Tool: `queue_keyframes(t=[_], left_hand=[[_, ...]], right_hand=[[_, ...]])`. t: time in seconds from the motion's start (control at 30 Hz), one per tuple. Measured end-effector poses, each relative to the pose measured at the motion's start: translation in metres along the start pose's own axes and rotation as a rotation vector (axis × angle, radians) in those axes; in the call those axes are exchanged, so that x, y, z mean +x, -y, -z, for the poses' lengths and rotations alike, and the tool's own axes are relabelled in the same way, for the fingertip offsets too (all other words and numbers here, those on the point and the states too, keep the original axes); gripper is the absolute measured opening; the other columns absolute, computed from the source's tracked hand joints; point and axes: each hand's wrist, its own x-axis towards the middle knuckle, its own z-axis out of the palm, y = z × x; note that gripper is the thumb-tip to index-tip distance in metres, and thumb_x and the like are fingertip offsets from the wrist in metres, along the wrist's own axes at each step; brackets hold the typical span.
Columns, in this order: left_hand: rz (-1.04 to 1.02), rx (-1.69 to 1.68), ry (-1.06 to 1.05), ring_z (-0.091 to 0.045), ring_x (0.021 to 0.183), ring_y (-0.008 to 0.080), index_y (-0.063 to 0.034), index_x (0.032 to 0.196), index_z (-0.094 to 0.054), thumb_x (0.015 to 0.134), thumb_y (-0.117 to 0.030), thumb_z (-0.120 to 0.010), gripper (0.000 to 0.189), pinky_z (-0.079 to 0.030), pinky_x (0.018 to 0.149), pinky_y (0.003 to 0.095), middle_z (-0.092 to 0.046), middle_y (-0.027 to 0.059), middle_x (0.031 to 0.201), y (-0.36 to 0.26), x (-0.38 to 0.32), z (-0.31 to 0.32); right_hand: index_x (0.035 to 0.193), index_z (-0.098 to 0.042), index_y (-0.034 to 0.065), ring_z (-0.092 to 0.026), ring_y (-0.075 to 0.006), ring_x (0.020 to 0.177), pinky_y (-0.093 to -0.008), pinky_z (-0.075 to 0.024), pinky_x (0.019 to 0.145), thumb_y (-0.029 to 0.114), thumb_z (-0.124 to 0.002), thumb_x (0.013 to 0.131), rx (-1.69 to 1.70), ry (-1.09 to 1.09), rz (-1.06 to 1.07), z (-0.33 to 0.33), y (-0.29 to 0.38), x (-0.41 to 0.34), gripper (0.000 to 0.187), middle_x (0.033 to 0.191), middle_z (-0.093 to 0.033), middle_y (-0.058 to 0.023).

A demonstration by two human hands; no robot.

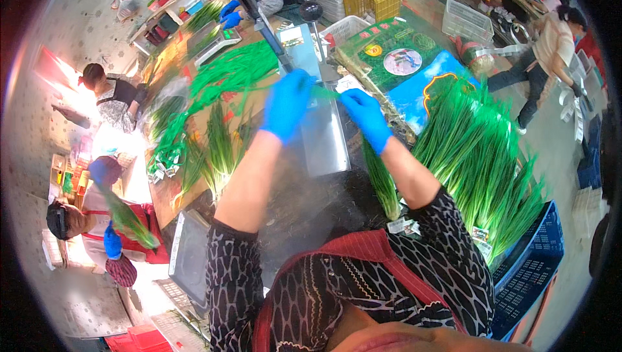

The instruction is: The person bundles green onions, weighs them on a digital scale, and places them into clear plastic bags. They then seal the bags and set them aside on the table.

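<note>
Both my hands wear blue gloves and are raised over the black work surface [301, 211]. My left hand [289, 104] is blurred, close to a metal pole [266, 28], and grips one end of a short stretch of green mesh netting [324, 93]. The other end is pinched by the fingers of my right hand [365, 116]. Below my right wrist lies a bunch of green onions [381, 182], with white labels [404, 226] at its root end. Its upper leaves are hidden behind that hand. A shiny metal plate [324, 143] lies between my forearms.
Many netted bunches of green onions [466, 157] are heaped at right above a blue crate [527, 259]. Loose green netting [233, 72] and unnetted onions [218, 152] cover the left side. A co-worker [73, 220] at left holds a bunch; others work around the table.
</note>
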Motion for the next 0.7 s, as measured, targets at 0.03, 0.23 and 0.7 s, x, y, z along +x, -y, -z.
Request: queue_keyframes(t=[0.03,0.23,0.7], left_hand=[[0.006,0.016,-0.018,-0.058,0.084,0.0402,-0.0035,0.094,-0.059,0.090,-0.025,-0.056,0.022,-0.046,0.071,0.0448,-0.060,0.0208,0.087,0.008,0.002,0.001],[-0.009,0.106,-0.077,-0.063,0.084,0.0286,-0.0047,0.092,-0.064,0.085,-0.016,-0.065,0.013,-0.048,0.072,0.0353,-0.063,0.0143,0.093,0.038,-0.020,0.010],[0.037,-0.187,-0.147,-0.054,0.098,0.0216,-0.0009,0.101,-0.063,0.087,-0.004,-0.060,0.014,-0.044,0.088,0.0357,-0.060,0.0102,0.103,0.053,-0.039,-0.006]], right_hand=[[0.098,-0.065,0.0058,-0.050,-0.0079,0.076,-0.0252,-0.0439,0.069,0.025,-0.059,0.092,0.054,0.001,-0.016,-0.014,-0.017,0.008,0.021,0.083,-0.057,0.0016],[0.106,-0.063,0.0036,-0.054,-0.0109,0.088,-0.0275,-0.0457,0.077,0.022,-0.055,0.094,0.082,0.072,-0.268,-0.076,-0.058,-0.002,0.023,0.096,-0.061,-0.0023],[0.078,-0.058,0.0091,-0.057,-0.0118,0.063,-0.0304,-0.0474,0.052,0.029,-0.052,0.092,0.219,0.021,0.535,-0.047,0.131,0.099,0.025,0.069,-0.054,-0.0035]])
